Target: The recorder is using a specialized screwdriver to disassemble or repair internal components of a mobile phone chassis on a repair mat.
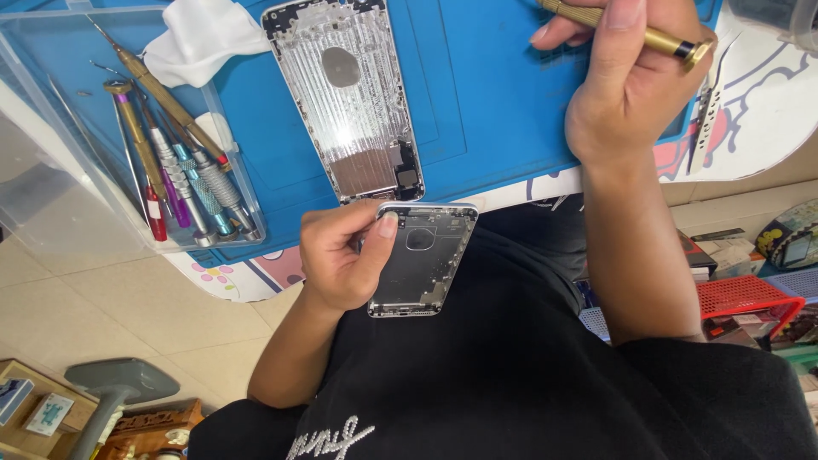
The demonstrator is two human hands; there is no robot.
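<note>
Pinching the small housing (423, 260) at its edge, the left hand (341, 255) keeps its long axis near twelve-to-six. The right hand (630, 85), closed on a brass screwdriver (630, 30), sits at two o'clock, beyond the large housing (345, 98).

a single head camera looks steeply down, close over the blue work mat (503, 94) and the person's lap.

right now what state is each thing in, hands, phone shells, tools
left hand: gripping the small phone housing, held off the mat
right hand: closed around the brass screwdriver
large phone housing: lying flat on the blue mat, inside facing up, stripped
clear tray: open, screwdrivers lying inside
white cloth: crumpled
</note>
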